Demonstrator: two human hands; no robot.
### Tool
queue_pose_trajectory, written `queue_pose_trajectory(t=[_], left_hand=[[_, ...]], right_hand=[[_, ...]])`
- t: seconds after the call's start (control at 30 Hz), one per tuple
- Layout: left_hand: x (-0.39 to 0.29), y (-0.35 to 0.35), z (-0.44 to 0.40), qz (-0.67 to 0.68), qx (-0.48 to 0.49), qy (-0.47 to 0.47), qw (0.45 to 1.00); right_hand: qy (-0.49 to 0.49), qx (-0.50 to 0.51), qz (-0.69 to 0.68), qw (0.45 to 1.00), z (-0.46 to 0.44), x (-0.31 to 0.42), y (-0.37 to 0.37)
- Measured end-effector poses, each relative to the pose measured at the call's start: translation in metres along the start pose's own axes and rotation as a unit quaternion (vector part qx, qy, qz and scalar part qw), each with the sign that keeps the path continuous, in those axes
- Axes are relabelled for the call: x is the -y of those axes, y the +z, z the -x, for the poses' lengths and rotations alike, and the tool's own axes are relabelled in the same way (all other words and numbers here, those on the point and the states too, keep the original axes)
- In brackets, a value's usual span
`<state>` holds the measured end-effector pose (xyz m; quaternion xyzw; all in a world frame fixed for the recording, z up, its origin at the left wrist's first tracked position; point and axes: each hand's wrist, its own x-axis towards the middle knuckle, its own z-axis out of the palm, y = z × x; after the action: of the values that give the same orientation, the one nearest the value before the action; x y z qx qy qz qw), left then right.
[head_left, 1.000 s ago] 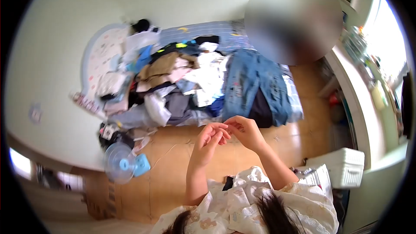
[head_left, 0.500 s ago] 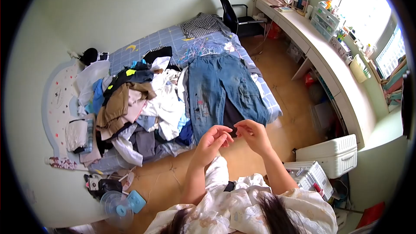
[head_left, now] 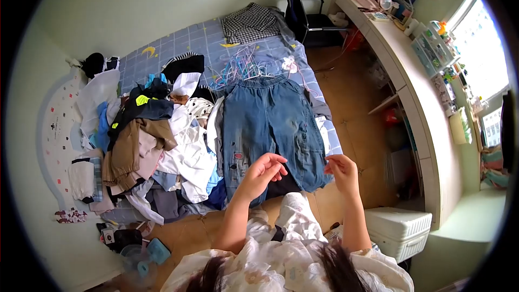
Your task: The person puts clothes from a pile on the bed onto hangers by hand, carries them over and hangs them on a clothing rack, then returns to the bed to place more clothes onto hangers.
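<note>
A pair of blue denim trousers (head_left: 286, 108) lies spread out at the near edge of the bed, elastic waistband away from me and legs pointing toward me. My left hand (head_left: 263, 174) hovers over the lower end of one leg, fingers loosely bent and apart, with nothing seen in it. Beside the other leg's lower end is my right hand (head_left: 343, 172), its fingers half bent and holding nothing visible. Something dark (head_left: 282, 185) shows between the two trouser legs. Left of the trousers rises a mixed heap of clothes, with a white garment (head_left: 186, 157) and a brown garment (head_left: 132, 148).
Tangled hangers (head_left: 243, 67) lie past the waistband. A checked garment (head_left: 251, 23) is at the bed's far end, near a black chair (head_left: 303, 19). Along the right runs a long white desk (head_left: 403, 70); a white suitcase (head_left: 397, 231) stands below it. A fan (head_left: 138, 262) is on the floor, lower left.
My hands have moved apart, the right one shifting rightward. My view has turned and come closer to the bed, and one knee now shows further forward.
</note>
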<state>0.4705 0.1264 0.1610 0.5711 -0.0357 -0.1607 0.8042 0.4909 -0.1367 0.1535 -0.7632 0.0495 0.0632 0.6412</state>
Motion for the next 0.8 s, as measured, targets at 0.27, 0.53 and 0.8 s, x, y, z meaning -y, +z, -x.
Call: queue_pose_trajectory(t=[0.27,0.53,0.8], left_hand=[[0.050,-0.034,-0.150,-0.002,-0.222,-0.080,0.972],[0.110,-0.070,-0.232,0.043,-0.314,-0.136,0.939],[0.159,-0.076,-0.259,0.066,-0.327,-0.205,0.920]], right_hand=[[0.034,0.097,-0.014,0.995,-0.230,-0.036,0.000],[-0.149,0.135,0.241,0.950,-0.479,-0.190,0.093],[-0.159,0.187,0.379,0.892,-0.593,-0.285,0.201]])
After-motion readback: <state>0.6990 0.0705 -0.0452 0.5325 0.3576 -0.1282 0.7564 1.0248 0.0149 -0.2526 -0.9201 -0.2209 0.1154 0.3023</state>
